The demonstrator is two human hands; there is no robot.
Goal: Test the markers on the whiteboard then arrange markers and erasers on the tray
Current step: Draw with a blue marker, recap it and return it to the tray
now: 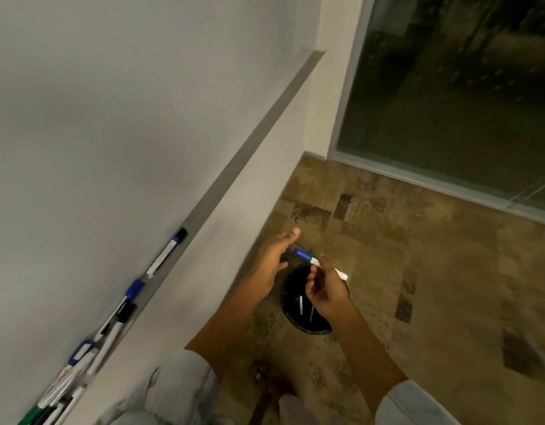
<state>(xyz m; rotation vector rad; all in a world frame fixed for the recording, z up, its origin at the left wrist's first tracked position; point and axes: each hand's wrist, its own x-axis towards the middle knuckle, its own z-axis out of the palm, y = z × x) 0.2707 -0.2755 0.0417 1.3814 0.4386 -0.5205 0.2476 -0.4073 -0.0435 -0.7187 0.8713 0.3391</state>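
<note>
The right hand (325, 294) holds a blue-capped marker (318, 263) pinched in its grip around the white barrel, fingers closed on it, directly above a round black bin (295, 317) that stands on the tiled floor (433, 286). The marker's long axis runs from far left to near right: the blue cap points left toward the left hand (272, 265), the white tail sticks out to the right past the knuckles. The left hand is open, its grip wide, fingers spread just beside the cap end; whether a fingertip touches the cap is unclear. A couple of pale sticks, probably discarded markers, lie inside the bin. To the left, the whiteboard (111, 118) rises above its grey tray (234, 154), which runs diagonally from near left to far right. One black-capped marker (167, 251) lies alone on the tray, and a blurred cluster of markers (90, 351) crowds the near end. The held marker sits well apart from the tray, to its right, so my guess is that it either drops straight down into the bin or travels left to the tray, with the cap end leading.
</note>
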